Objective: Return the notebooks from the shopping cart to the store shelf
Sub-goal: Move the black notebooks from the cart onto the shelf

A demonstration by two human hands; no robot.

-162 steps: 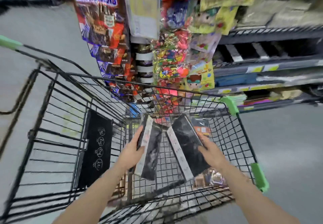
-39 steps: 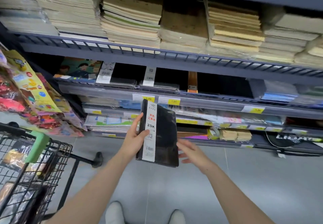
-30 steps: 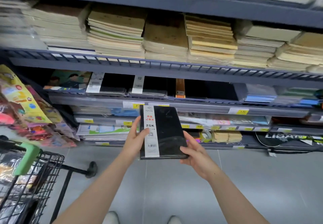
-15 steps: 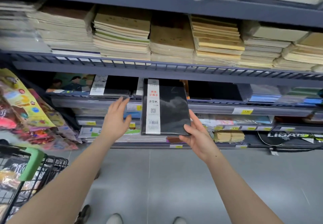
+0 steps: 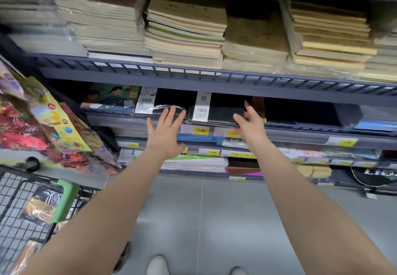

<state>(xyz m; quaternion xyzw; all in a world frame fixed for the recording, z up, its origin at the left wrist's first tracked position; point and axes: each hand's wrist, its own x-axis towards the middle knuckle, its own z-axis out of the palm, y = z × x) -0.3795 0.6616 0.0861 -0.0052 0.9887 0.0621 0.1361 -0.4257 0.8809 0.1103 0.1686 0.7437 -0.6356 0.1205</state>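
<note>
A black notebook [image 5: 221,113] with a white barcode label lies flat on the second shelf [image 5: 300,127], on a stack of black notebooks. My right hand [image 5: 249,122] is at its right front corner, fingers straight, touching it. My left hand [image 5: 166,131] is open with spread fingers, its tips at the front edge of a neighbouring wrapped black notebook stack [image 5: 169,108]. The shopping cart [image 5: 25,210] shows at the lower left with dark packets inside.
Stacks of beige notebooks [image 5: 184,38] fill the upper shelf. Lower shelves carry yellow price tags [image 5: 200,131] and more stationery. Colourful candy bags [image 5: 43,128] hang at the left. Grey floor and my shoes lie below.
The black notebook went from upright in my right hand to lying flat on the shelf stack. My left hand rose to the neighbouring stack. Both hands now hold nothing.
</note>
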